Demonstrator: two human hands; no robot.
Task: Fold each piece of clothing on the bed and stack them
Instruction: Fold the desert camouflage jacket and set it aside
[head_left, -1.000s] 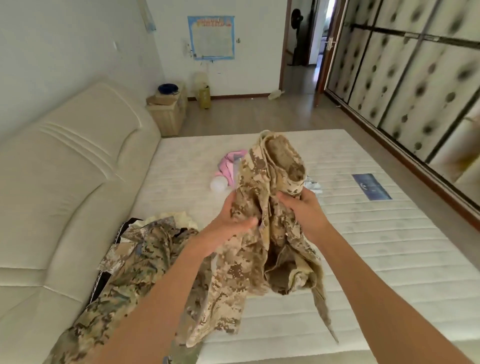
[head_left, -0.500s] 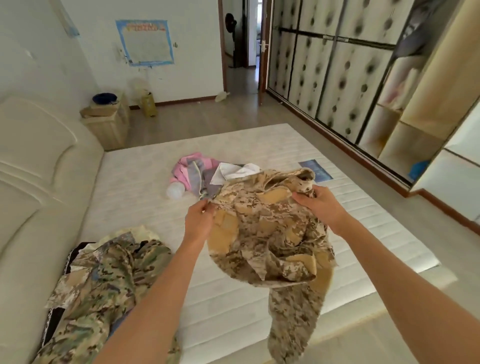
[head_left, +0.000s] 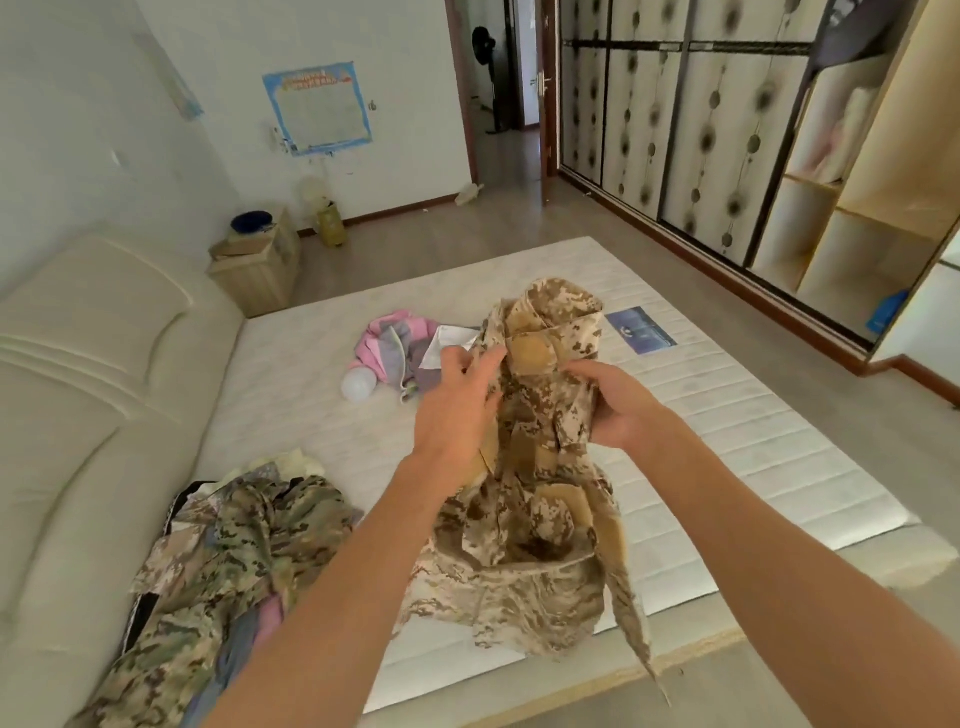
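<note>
Nearest: both bare forearms reach in from the lower edge, meeting at a tan desert-camouflage garment (head_left: 524, 566) held up above the near part of the mattress (head_left: 727, 457).

Right hand (head_left: 621, 410) — fingers curled round a bunched fold of the garment at its right side, thumb on top pressing into the cloth. Firm hold.

Left hand (head_left: 457, 410) — fingers spread fairly wide and nearly straight, laid against the garment's left side; fingertips (head_left: 491, 358) touch the cloth just below a plain tan patch. Cannot tell whether the thumb pinches anything, as the hand's back faces the camera.

The garment's lower part hangs loose and crumpled, one narrow strip trailing down past the mattress edge.

Left of the arms: a heap of green camouflage clothing (head_left: 228, 566) lies on the mattress next to the cream padded headboard (head_left: 93, 395).

Farther: a pink and grey garment (head_left: 395, 343) on the mattress, a white round object (head_left: 358, 384) touching it.

Farthest — a wooden bedside cabinet (head_left: 260, 270) against the wall.
</note>
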